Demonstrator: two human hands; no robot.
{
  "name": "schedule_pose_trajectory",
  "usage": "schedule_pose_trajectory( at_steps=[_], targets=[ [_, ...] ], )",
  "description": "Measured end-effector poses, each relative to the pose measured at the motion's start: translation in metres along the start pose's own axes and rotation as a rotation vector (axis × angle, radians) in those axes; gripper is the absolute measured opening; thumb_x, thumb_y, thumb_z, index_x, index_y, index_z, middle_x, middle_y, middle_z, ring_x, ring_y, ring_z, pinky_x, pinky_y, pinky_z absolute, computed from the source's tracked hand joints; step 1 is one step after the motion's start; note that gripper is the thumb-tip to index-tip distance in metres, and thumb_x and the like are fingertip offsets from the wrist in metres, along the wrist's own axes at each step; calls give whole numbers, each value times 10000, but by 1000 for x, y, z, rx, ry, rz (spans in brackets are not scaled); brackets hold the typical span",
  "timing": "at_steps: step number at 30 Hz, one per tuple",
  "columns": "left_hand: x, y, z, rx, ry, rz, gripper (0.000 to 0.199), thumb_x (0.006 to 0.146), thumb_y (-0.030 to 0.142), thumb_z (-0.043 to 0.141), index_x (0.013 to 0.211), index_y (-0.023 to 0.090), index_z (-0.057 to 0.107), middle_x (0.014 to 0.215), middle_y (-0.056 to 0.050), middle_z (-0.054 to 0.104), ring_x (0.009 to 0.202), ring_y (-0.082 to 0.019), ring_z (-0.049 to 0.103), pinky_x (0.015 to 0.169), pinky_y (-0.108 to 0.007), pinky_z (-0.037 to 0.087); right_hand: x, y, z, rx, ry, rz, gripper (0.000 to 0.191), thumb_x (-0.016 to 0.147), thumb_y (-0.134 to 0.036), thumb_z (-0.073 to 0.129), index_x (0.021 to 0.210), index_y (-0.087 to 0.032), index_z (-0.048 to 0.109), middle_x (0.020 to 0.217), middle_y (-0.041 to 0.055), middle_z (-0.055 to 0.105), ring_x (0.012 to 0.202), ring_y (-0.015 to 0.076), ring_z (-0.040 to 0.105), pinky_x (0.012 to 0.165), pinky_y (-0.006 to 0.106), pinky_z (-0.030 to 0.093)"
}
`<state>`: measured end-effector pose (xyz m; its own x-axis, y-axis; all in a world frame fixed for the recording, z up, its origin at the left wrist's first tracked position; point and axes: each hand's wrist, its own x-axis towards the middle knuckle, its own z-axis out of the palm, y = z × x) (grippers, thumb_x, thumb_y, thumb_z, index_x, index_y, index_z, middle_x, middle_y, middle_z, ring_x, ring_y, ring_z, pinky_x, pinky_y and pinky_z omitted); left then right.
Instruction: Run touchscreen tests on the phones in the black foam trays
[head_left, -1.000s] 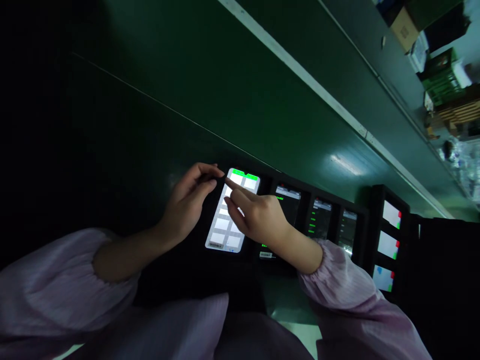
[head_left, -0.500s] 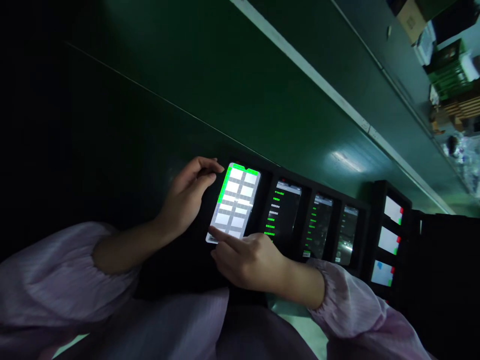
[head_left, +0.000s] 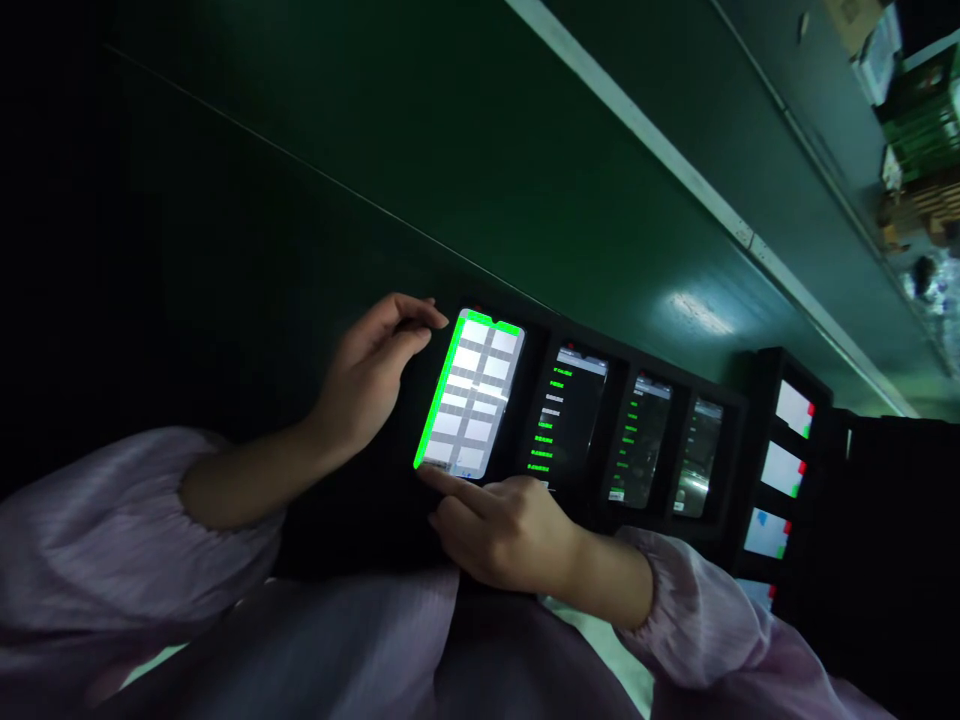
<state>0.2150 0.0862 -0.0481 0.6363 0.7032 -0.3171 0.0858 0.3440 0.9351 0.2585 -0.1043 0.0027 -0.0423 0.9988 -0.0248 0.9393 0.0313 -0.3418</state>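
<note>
A lit phone lies in the leftmost slot of a dark tray. Its screen shows white blocks on a grey grid, with bright green along the top and the whole left edge. My right hand touches the bottom left corner of that screen with an extended index finger, its other fingers curled with nothing visible in them. Beside the upper left of the phone, my left hand is raised with thumb and fingers a little apart, holding nothing.
To the right in the tray sit a dark phone with green text, another phone and a third. A second dark holder has several lit white screens. Boxes and a green crate stand at the upper right.
My right index finger has slid down the screen's left edge to the bottom corner. Green now runs down that whole edge. The view has shifted slightly; my left hand keeps its pose.
</note>
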Motion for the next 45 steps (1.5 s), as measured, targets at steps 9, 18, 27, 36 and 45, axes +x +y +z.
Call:
schedule_pose_trajectory(
  at_steps=[9,18,27,36,45],
  targets=[
    [1,-1,-3,19,-17,24,127,805,197,610,783,277,706,945,19,713,1219,-189,603,1109,-335,466,-30,8,-23,38,14,113,339,1068,-196,438,797,-179,641,1241,54,782,481,70,610,428,250,458],
    [1,-5,-5,18,-45,70,116,835,212,620,802,282,706,939,45,716,1244,-186,587,1198,-352,390,-39,9,-26,17,30,111,344,1058,-172,457,770,-172,647,1181,68,804,468,64,593,402,264,408],
    [2,-4,-5,44,-31,58,113,812,196,611,771,262,693,926,21,708,1245,-204,587,1239,-385,364,-27,21,-23,33,68,148,289,1058,-172,479,817,-179,638,1147,41,815,614,72,705,476,230,487],
    [1,4,-2,68,-22,11,128,794,189,607,732,263,691,896,11,711,1240,-223,589,1216,-405,400,-11,47,-27,-77,74,243,268,1069,-223,471,868,-186,644,1220,52,791,602,80,709,512,231,474],
    [2,2,-2,63,-22,2,106,783,214,622,728,269,694,896,10,709,1239,-228,580,1209,-408,408,10,77,-31,-95,141,332,304,1080,-257,431,947,-175,692,1231,60,787,811,133,783,532,242,455]
  ],
)
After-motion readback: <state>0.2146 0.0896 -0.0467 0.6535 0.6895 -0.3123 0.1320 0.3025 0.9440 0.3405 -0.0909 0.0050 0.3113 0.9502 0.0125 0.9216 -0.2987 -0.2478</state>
